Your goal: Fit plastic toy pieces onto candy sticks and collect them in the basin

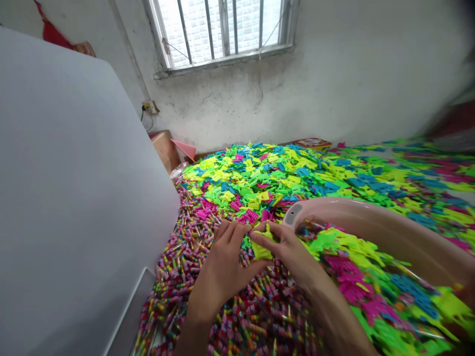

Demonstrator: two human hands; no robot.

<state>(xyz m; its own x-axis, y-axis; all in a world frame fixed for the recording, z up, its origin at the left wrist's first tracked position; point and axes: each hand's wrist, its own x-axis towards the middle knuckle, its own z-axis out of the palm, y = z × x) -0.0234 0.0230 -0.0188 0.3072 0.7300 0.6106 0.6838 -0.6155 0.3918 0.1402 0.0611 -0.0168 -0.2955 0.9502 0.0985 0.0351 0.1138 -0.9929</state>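
Head view: right hand's (289, 243) grip clamped on a yellow-green moulded plastic piece (261, 252), left hand (222, 257) against it, cannot tell if closed, seemingly mid-handling, probably calling for a steady two-handed hold, with room above small multicoloured tubes (256, 301) between white panel (85, 163) and pink tub's (343, 205) near rim.
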